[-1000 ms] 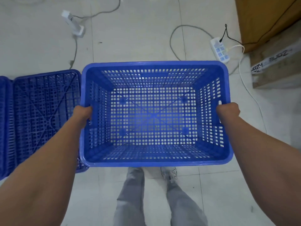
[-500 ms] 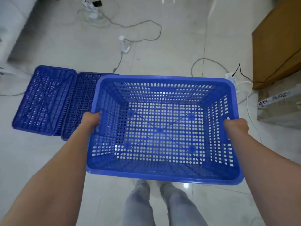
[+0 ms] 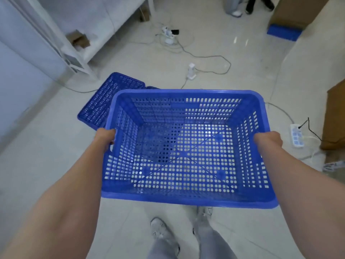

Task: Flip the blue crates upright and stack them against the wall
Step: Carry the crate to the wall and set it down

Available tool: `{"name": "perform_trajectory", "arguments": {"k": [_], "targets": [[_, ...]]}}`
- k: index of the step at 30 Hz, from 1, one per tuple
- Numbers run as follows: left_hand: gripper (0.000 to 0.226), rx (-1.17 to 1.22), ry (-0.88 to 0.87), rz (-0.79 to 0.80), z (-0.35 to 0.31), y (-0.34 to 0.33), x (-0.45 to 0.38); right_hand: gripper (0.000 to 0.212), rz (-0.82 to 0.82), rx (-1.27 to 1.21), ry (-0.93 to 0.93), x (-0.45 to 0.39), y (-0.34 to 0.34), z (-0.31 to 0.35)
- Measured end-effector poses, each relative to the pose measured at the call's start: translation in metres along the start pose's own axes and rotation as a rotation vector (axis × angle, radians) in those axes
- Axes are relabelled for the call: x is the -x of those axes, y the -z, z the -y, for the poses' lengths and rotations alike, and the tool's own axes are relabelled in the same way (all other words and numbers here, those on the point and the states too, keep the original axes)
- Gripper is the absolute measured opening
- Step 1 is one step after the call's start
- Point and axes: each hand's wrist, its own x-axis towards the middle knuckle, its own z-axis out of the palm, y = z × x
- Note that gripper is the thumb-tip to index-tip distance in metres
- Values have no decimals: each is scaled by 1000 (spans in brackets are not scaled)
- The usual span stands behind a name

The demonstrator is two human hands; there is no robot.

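Floor (image 3: 46,184) of pale tile is seen bare toward 7 and 9 o'clock of the held crate; cables (image 3: 205,58) and a white power strip (image 3: 296,135) are strewn from 12 to 3 o'clock. A white frame (image 3: 61,43) bounds the room at 10 o'clock, brown cardboard (image 3: 334,116) at 3 o'clock.

Blue crate (image 3: 186,197), perforated, is held upright and clear of the floor at centre, open side up, its near rim above the person's grey shoes (image 3: 162,232).

Left hand (image 3: 104,136): curled round the crate's short wall at 9 o'clock, fingers hidden beneath the rim.

Right hand (image 3: 267,139): curled round the opposite short wall at 3 o'clock, fingers likewise hidden.

Second blue crate (image 3: 104,101): laid base-up on the floor at 10 o'clock, partly covered by the held crate; a sliver of blue shows just beside it. Whether the two touch cannot be told.

Blue slab (image 3: 282,32): on the floor at 1 o'clock, well apart, beside a cardboard box (image 3: 295,10).
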Motion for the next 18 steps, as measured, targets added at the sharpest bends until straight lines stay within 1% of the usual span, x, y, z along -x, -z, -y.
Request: {"name": "perform_trajectory", "arguments": {"k": [2, 7, 11, 16, 18], "targets": [[46, 43, 7, -20, 17, 39, 2, 35, 13, 16, 47, 32, -14, 19], [32, 145, 52, -81, 65, 142, -2, 36, 39, 47, 161, 114, -65, 63], [33, 214, 84, -145, 112, 216, -18, 42, 83, 67, 253, 179, -117, 92], [37, 278, 123, -276, 172, 299, -44, 41, 158, 104, 349, 256, -184, 119], [38, 297, 152, -306, 197, 329, -56, 42, 191, 122, 386, 283, -209, 130]]}}
